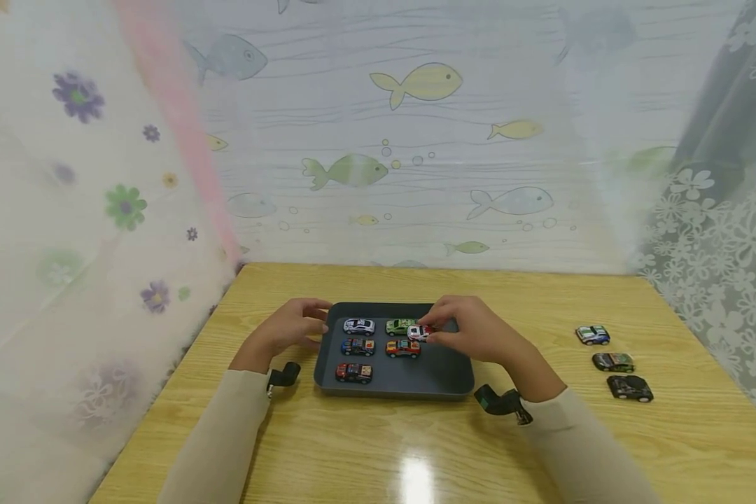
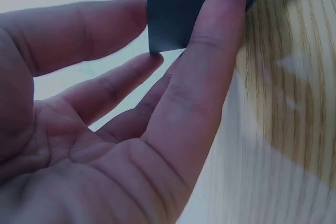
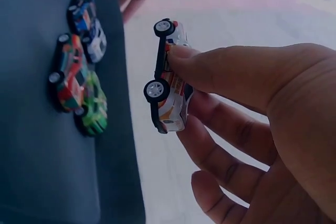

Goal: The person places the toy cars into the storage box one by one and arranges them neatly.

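In the head view my right hand (image 1: 472, 327) pinches a white and red toy car (image 1: 418, 333) over the dark grey tray (image 1: 393, 392). The right wrist view shows this toy car (image 3: 170, 80) tilted on its side between the thumb and fingers, its wheels facing the tray. My left hand (image 1: 288, 327) is at the tray's left end. Its fairly straight fingers and thumb touch the outer wall, as the left wrist view shows. Inside the tray stand a white car (image 1: 359, 326), a blue one (image 1: 358, 346), a dark red one (image 1: 354, 373), a green one (image 1: 400, 326) and an orange-red one (image 1: 403, 348).
Right of the tray on the wooden table (image 1: 378, 448) stand a white and blue car (image 1: 593, 334), a dark green patterned car (image 1: 614, 362) and a black car (image 1: 631, 388). A fish-patterned curtain (image 1: 416, 140) hangs behind the table, with other patterned curtains at both sides.
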{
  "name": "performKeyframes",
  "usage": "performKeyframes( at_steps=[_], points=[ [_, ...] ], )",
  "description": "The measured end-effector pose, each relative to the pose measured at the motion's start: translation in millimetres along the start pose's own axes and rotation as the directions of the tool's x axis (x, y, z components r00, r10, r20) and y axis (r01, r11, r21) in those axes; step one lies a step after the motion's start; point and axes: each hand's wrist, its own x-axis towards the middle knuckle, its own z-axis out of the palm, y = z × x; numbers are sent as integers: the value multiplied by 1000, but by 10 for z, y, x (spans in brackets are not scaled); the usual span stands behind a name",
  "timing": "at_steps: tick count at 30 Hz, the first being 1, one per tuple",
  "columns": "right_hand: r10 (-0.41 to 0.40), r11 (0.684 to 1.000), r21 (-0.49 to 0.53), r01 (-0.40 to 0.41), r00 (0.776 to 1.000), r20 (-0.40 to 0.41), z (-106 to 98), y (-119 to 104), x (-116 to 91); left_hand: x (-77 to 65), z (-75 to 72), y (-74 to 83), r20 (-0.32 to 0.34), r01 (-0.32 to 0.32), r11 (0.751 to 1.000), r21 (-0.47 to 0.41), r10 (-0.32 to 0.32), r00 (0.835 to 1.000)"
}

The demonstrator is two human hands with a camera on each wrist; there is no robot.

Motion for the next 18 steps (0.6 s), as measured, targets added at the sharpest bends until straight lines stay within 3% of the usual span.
performKeyframes(
  at_steps=[9, 18],
  points=[
    [73, 995, 67, -72, 997, -3, 136, -68, 21, 6, 2, 10, 5, 18, 1000, -3, -18, 1000],
    [178, 977, 121, -178, 984, 12, 266, -92, 57, -4, -1, 3, 43, 35, 996, -86, -31, 999]
  ],
)
